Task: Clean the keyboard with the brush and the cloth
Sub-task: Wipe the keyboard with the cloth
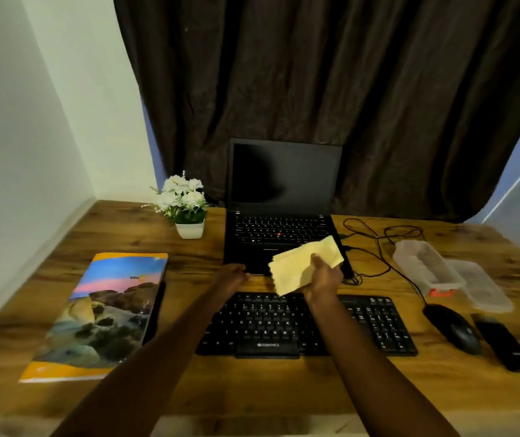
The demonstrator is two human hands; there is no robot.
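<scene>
A black external keyboard [375, 323] lies on the wooden desk [284, 386] in front of me. Behind it stands an open black laptop [280, 184] with its own keyboard. My right hand [323, 277] holds a pale yellow cloth [299, 263] above the laptop's front right corner. Fingers of my left hand [232, 275] curl over the laptop's front edge, at its left side. No brush can be made out.
A colourful magazine [107, 313] lies at the left. A small white pot of white flowers [186, 203] stands left of the laptop. At the right are a clear plastic box [425, 263] with its lid, a black mouse [454, 328], a black remote [504, 343] and loose cables [375, 238].
</scene>
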